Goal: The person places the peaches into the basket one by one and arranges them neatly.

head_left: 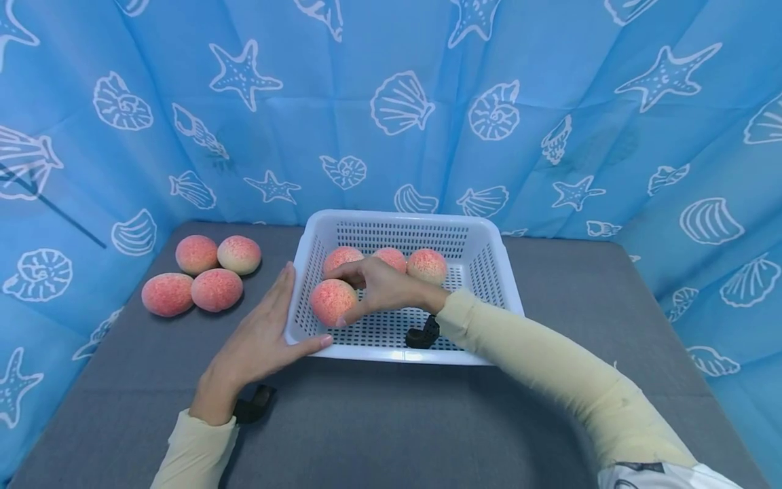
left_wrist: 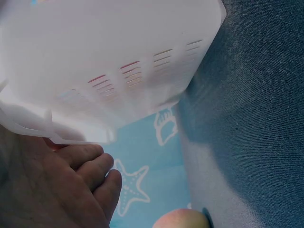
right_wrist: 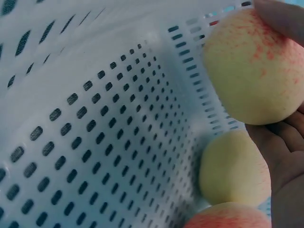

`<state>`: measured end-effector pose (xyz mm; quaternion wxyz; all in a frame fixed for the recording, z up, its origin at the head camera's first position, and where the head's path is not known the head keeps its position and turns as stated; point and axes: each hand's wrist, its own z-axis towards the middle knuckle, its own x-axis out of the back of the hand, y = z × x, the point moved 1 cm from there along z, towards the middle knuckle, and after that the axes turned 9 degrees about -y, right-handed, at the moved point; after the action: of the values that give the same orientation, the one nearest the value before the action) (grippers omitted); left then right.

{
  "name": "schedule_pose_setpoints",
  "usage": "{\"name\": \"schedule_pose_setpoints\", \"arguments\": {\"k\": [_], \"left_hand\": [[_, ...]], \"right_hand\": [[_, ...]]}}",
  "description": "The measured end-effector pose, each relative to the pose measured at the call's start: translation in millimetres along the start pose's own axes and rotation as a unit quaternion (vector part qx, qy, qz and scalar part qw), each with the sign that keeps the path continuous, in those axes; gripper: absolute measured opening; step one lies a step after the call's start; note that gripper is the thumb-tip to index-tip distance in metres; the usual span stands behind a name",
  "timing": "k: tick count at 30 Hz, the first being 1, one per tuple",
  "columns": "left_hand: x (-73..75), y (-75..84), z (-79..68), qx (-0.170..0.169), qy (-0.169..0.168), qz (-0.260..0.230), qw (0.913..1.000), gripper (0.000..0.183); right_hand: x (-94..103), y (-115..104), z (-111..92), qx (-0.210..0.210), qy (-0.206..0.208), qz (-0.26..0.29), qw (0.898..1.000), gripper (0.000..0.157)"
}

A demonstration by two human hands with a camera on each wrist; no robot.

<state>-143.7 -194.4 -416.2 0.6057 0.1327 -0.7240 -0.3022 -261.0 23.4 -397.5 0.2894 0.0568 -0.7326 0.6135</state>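
Observation:
My right hand (head_left: 391,286) reaches into a white slotted plastic basket (head_left: 403,354) and grips a pink-speckled peach (head_left: 332,303) near the basket's left end. In the right wrist view that peach (right_wrist: 254,71) sits between thumb and fingers, above the basket floor. Behind the hand, three more peaches lie along the back: one at left (head_left: 343,258), one in the middle (head_left: 391,258), one at right (head_left: 427,266). Outside the basket, my left hand (head_left: 259,343) rests against its left side with straight fingers, thumb on the front rim. The left wrist view shows these fingers (left_wrist: 95,173) beside the basket wall.
Left of the basket, several peaches stand grouped on the grey cloth-covered table (head_left: 391,421): two behind (head_left: 197,255), two in front (head_left: 216,290). A blue curtain (head_left: 427,149) with white shells and starfish hangs behind and along both sides.

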Motion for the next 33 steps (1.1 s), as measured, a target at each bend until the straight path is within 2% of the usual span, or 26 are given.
{"name": "schedule_pose_setpoints", "arguments": {"k": [8,17,22,26,33], "left_hand": [[-0.1,-0.4,0.3,-0.005,0.000,-0.003,1.0000,0.129],[1.8,0.3,-0.1,-0.002,-0.003,-0.002,1.0000,0.128],[0.7,0.1,-0.6,-0.003,-0.001,0.000,1.0000,0.128],[0.0,0.0,-0.4,-0.001,-0.001,-0.003,1.0000,0.127],[1.2,-1.6,-0.2,0.002,-0.008,0.000,1.0000,0.128]], "right_hand": [[-5.4,14,6,-0.017,-0.047,0.004,0.999,0.074],[-4.9,17,7,-0.030,-0.068,0.009,0.997,0.072],[0.9,13,3,-0.051,-0.086,-0.027,0.995,0.076],[5.7,12,1,-0.062,-0.096,-0.056,0.992,0.072],[0.2,15,7,-0.035,-0.095,-0.046,0.994,0.074]]}}
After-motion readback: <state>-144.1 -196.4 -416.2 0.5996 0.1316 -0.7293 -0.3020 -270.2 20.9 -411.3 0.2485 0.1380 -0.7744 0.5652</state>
